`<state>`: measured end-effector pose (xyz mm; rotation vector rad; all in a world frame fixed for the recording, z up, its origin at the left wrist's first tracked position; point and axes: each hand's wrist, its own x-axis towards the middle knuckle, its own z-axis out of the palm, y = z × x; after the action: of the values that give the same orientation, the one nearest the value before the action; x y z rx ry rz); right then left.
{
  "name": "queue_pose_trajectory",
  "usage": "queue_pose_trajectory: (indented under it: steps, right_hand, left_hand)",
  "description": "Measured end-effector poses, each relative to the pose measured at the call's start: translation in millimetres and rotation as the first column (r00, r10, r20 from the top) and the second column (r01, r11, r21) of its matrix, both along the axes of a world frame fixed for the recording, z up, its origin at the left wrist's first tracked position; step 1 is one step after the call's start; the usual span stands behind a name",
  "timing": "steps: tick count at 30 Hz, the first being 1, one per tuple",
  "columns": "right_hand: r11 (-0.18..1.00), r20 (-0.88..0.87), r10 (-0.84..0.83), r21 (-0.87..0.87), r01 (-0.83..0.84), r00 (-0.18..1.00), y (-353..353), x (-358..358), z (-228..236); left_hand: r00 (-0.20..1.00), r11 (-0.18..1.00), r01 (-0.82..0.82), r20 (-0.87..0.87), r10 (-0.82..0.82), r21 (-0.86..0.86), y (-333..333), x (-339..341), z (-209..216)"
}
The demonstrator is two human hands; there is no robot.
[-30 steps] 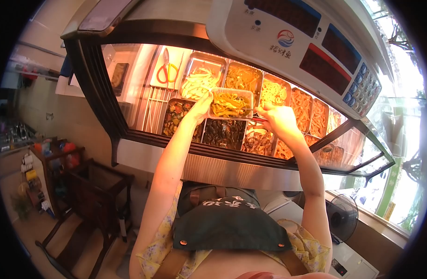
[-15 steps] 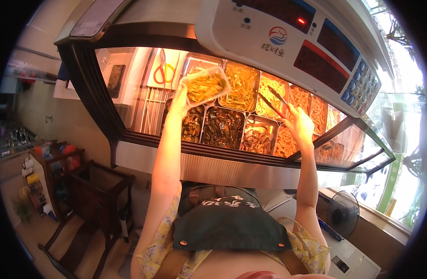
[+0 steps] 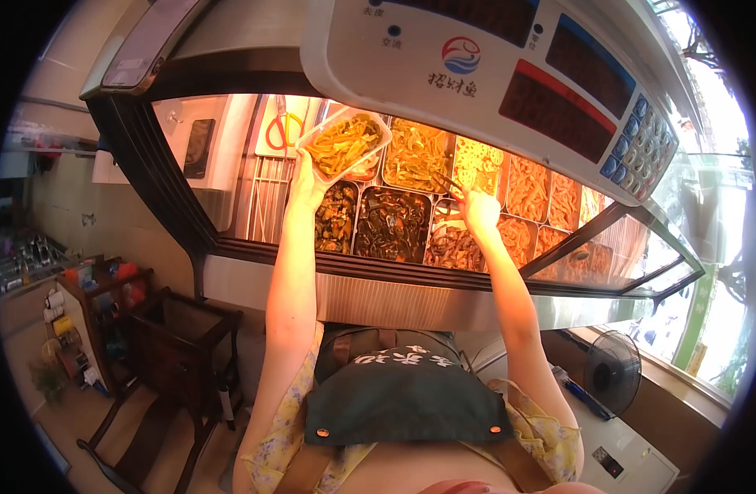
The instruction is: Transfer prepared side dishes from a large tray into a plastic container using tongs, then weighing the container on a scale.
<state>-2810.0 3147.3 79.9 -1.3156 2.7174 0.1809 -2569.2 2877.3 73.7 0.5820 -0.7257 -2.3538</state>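
My left hand (image 3: 308,183) grips the near left side of a clear plastic takeaway box (image 3: 383,142), tilted above the food trays. Yellow-green food strips (image 3: 343,142) fill much of it. My right hand (image 3: 480,214) is closed round a pair of tongs (image 3: 450,186). Their tips point to the upper left, over the near right corner of a metal tray of similar yellow-green strips (image 3: 415,152). Whether the tips hold any food is too small to tell. Dark, glossy food (image 3: 392,224) lies in the tray just nearer to me.
Metal trays of orange-toned food (image 3: 528,188) continue rightward inside the lit glass case. Red-and-yellow-handled scissors (image 3: 284,133) lie at the left. A white scale (image 3: 477,107) overhangs the far side; a metal ledge (image 3: 394,301) runs along the front.
My right hand and the tongs have moved left, from over the pale yellow food to the yellow-green strips. The box has shifted slightly left in the picture, and its contents show more from above.
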Motion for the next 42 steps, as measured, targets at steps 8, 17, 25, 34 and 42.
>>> queue_pose_trajectory:
  steps: [8, 17, 25, 34, 42]
  right_hand:
    - [0.993, -0.03, 0.114, 0.011, -0.114, 0.993, -31.7, 10.5, -31.2]
    - [0.987, 0.19, -0.109, 0.139, 0.083, 0.976, -57.8, -3.0, -30.9]
    - [0.993, 0.159, -0.101, -0.049, 0.11, 0.982, -39.5, 2.5, 7.3]
    - [0.961, 0.384, -0.25, -0.017, 0.277, 0.889, -33.0, 0.1, -0.9]
    - [0.966, 0.428, -0.258, 0.085, 0.246, 0.866, -53.0, -2.4, -34.3]
  left_hand:
    - [0.995, 1.0, -0.012, 0.097, 0.014, -0.02, -2.1, 6.2, -14.2]
    - [0.998, 1.0, 0.006, 0.058, -0.004, -0.022, -1.0, 0.0, -13.5]
    - [0.999, 1.0, -0.031, 0.03, 0.031, -0.005, -3.1, 4.6, -16.9]
    - [0.999, 1.0, -0.031, -0.02, 0.031, -0.003, -4.0, 4.6, -24.2]
    - [0.999, 0.999, -0.045, -0.01, 0.045, -0.012, -2.4, 3.5, -28.3]
